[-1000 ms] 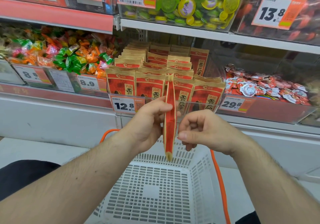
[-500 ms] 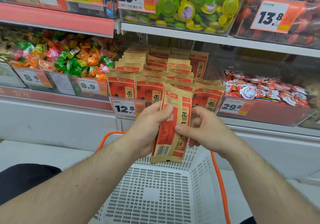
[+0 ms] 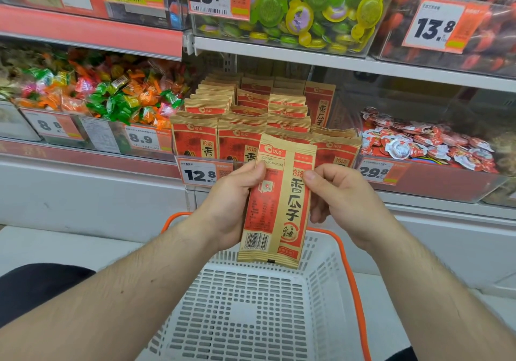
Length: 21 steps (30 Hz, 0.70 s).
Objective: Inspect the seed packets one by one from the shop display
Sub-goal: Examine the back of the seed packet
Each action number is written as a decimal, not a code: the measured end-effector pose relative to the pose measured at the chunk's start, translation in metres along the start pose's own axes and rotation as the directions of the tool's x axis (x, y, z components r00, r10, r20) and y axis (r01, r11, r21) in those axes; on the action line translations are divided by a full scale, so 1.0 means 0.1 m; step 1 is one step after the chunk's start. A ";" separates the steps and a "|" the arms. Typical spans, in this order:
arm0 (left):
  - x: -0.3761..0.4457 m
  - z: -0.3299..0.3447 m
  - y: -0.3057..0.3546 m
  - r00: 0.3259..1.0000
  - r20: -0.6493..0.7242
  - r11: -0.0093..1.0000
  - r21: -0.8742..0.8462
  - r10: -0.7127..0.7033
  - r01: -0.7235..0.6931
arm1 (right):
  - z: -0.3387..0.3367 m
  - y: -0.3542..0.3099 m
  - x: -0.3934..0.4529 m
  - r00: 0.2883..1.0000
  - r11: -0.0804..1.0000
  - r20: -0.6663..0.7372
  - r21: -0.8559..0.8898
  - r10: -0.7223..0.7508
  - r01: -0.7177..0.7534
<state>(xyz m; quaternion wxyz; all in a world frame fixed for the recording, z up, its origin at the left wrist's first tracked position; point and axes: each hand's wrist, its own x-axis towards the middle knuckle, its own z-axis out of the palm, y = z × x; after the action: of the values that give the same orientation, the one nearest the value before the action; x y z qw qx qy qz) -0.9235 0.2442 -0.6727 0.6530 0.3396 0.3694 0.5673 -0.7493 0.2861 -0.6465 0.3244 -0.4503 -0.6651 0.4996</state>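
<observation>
Centrally, one seed packet is being held upright by both hands above a white perforated basket with an orange rim. Its kraft-and-red printed face, bearing a barcode at the lower left and a column of large characters at the right, is being turned toward the camera. The left hand is being wrapped round the packet's left edge, thumb pressed on the upper front, fingers hidden behind; that grip is closed on the packet. The right hand is being kept at the packet's right edge, thumb tip laid on the upper front and fingers curled behind, so this grip is likewise closed on the packet. Directly behind, further packets of the same design are being displayed upright in rows inside a clear display bin on the middle shelf, fronted by a price tag reading 12.8. Assorted wrapped candies are being displayed in the bin to the left, and small red-and-white sealed cups in the bin to the right. Green and yellow jelly cups are being displayed on the shelf above.
</observation>
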 end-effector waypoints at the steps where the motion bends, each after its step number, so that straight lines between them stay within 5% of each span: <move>1: 0.00 0.00 0.01 1.000 -0.012 1.000 -0.007 0.004 -0.004 | -0.01 0.00 0.00 1.000 1.000 0.009 -0.002 0.003 -0.003; 8: 0.03 0.01 0.07 0.993 -0.111 0.996 -0.078 0.032 -0.041 | -0.06 0.01 -0.05 0.920 0.986 0.369 -0.147 0.134 -0.084; 14: 0.04 0.02 0.08 0.983 -0.181 0.999 0.040 0.003 0.005 | -0.04 -0.01 -0.05 0.926 0.988 0.355 -0.125 0.126 -0.087; 21: -0.02 0.05 0.03 0.974 -0.208 0.907 0.387 -0.088 0.165 | 0.05 -0.05 -0.09 0.942 0.900 0.272 -0.431 0.197 -0.064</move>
<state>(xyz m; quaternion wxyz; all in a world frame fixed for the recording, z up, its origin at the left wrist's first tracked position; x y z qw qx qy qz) -0.9208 0.2425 -0.6671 0.5675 0.3874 0.5584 0.4647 -0.7512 0.2752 -0.6431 0.0786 -0.4693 -0.7665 0.4314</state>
